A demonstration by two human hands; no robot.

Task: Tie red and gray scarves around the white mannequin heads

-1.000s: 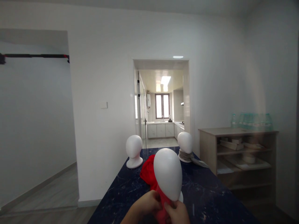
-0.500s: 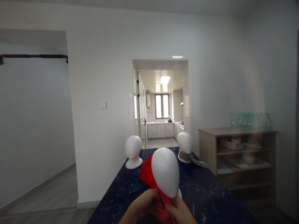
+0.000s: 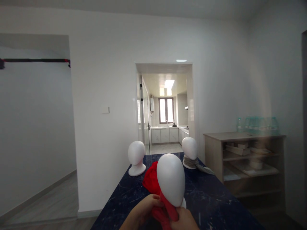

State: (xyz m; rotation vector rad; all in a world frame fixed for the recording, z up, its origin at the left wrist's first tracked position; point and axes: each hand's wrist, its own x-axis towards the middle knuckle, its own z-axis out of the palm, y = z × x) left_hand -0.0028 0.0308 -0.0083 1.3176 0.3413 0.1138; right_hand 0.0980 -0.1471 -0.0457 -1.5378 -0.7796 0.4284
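Note:
A white foam mannequin head (image 3: 170,178) stands close in front of me on a dark blue marbled table (image 3: 211,198). A red cloth (image 3: 153,182) is wrapped about its neck, with a bunch of it lying behind on the left. My left hand (image 3: 144,210) is closed on the red cloth at the left of the neck. My right hand (image 3: 184,220) is closed on the cloth's end under the chin, partly cut off by the bottom edge.
Two more white mannequin heads stand at the table's far end, one on the left (image 3: 136,158) and one on the right (image 3: 190,151) with a grey scarf round its neck. A wooden shelf unit (image 3: 242,159) with bottles stands right. A doorway (image 3: 165,108) opens ahead.
My hands have sunk a little lower in view while working the red cloth at the neck. The near head has barely shifted.

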